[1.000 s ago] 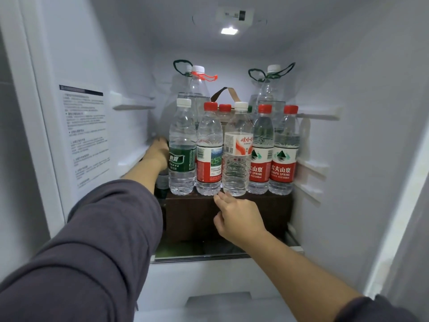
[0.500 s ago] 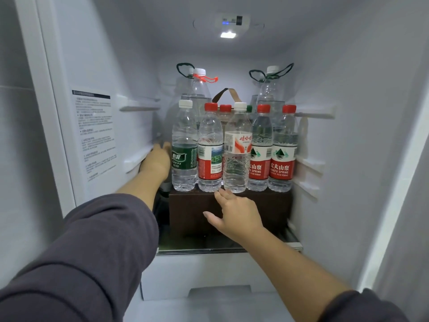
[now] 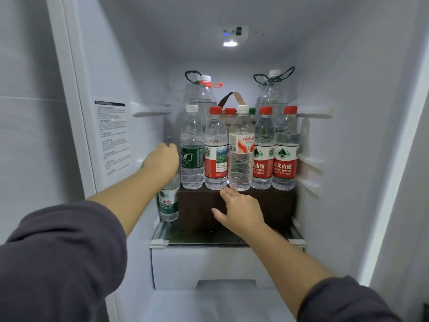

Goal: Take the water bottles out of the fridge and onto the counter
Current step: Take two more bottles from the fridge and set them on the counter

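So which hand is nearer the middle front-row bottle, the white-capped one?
Right. The right hand is just below the middle bottle; the left hand, two bottles away, grips a lower bottle at the left.

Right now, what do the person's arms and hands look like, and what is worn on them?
The left sleeve and the right sleeve are dark grey, plain and loose, ending short of the wrists, so the forearms are bare. The left hand and the right hand are bare too: no gloves, rings or watch show.
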### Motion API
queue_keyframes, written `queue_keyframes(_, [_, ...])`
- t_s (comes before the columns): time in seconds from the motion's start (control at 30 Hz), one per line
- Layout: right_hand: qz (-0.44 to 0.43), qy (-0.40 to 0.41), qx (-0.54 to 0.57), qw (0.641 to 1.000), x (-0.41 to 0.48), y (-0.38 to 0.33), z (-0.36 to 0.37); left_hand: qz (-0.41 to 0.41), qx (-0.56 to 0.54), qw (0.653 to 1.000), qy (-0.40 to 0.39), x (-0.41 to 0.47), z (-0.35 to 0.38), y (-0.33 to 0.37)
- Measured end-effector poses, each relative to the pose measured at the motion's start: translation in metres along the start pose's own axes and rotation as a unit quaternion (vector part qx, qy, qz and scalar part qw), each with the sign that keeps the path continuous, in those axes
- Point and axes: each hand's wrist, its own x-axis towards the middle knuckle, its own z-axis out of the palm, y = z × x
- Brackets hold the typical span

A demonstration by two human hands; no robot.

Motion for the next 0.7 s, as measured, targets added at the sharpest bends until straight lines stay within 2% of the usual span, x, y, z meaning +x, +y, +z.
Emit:
queue_keyframes(0.17, [0.008, -0.006, 0.008, 1.0, -0.002, -0.003, 0.0, 0.033, 0.016, 0.999, 0.023, -0.016, -0.025, -0.011])
queue_keyframes(0.37, [0.02, -0.006, 0.031, 0.999, 0.0, -0.004, 0.003, 0.14, -0.039, 0.985, 0.093, -0.028, -0.053, -0.022])
queue_keyframes(0.43, [0.026, -0.02, 0.052, 0.998, -0.002, -0.002, 0.002, 0.162, -0.06, 0.981, 0.089, -0.034, -0.053, -0.019])
queue_keyframes(0.53, [0.03, -0.07, 0.119, 0.99, -0.006, 0.004, 0.0, 0.174, -0.126, 0.976, 0.043, -0.043, -0.04, -0.01])
queue_keyframes(0.6, [0.042, -0.102, 0.226, 0.968, -0.009, 0.008, -0.005, 0.193, -0.16, 0.967, 0.037, -0.047, -0.033, -0.001])
queue_keyframes(0.7, [0.076, -0.115, 0.435, 0.89, -0.018, 0.007, -0.005, 0.222, -0.197, 0.954, 0.045, -0.049, -0.024, 0.012])
